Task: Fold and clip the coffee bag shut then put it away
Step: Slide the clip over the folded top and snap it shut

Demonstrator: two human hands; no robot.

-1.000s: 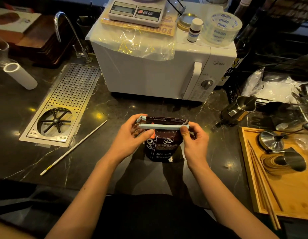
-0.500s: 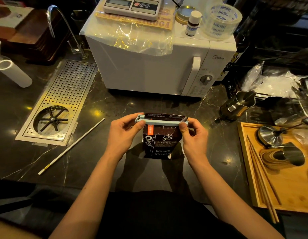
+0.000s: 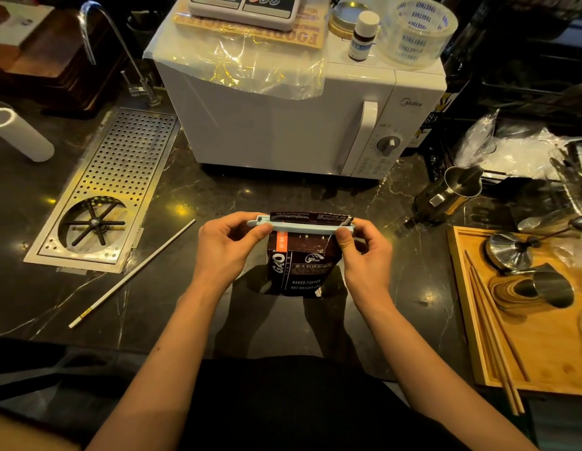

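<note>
Bag (image 3: pixel 301 266) stands on counter (image 3: pixel 218 196) before microwave (image 3: pixel 283 125), top folded, clip (image 3: pixel 302 226) across it with left hand (image 3: pixel 229 245) and right hand (image 3: pixel 364 252) pinching its ends; clipping looks nearly done, stowing remains.

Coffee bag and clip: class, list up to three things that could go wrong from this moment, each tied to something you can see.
1. The long pale blue plastic clip may not be latched at its right end, where the right hand pinches; the fold could spring open.
2. The dark brown printed coffee bag stands upright, steadied by the left hand; pressing unevenly might tip it.
3. The steel milk jug stands nearby and could be knocked when putting the bag away.
</note>
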